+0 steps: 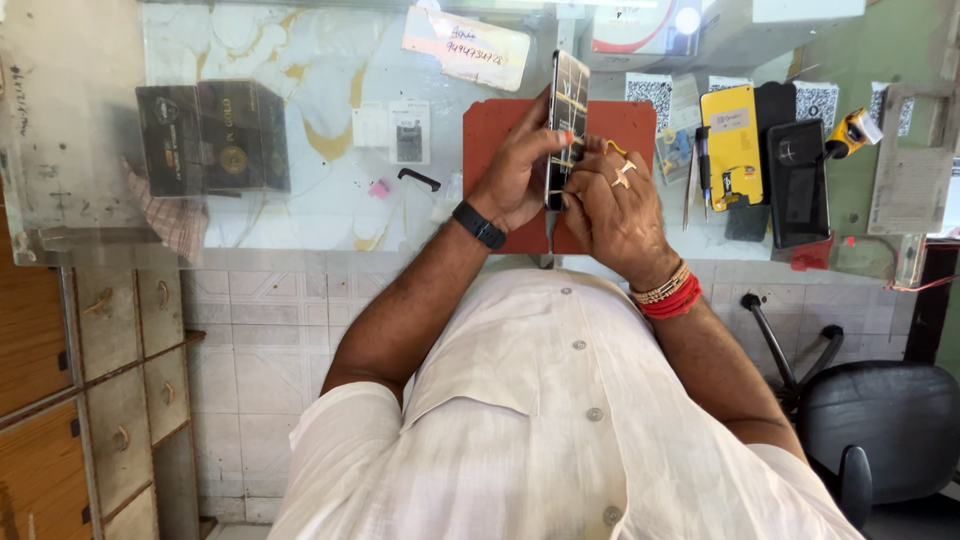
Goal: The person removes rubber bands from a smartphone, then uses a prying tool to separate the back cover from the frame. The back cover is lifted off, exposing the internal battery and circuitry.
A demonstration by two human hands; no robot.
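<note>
Both hands meet over the red work mat that lies at the near edge of the glass counter. The left hand, with a black band at the wrist, is closed around an opened smartphone, which stands on its long edge, tilted slightly, above the middle of the mat; its thumb lies across the phone's face. The right hand, wearing a ring and red and gold bangles, presses against the phone's other side with fingers curled onto it; what the fingertips pinch cannot be told.

To the right of the mat, toward the counter's right edge, lie a yellow phone back panel, a black phone just beside it, and a small yellow-and-black tool near the far right. A black box sits at the left end of the counter, with a small black part between it and the mat. A black office chair stands on the floor, below the counter's right corner.
</note>
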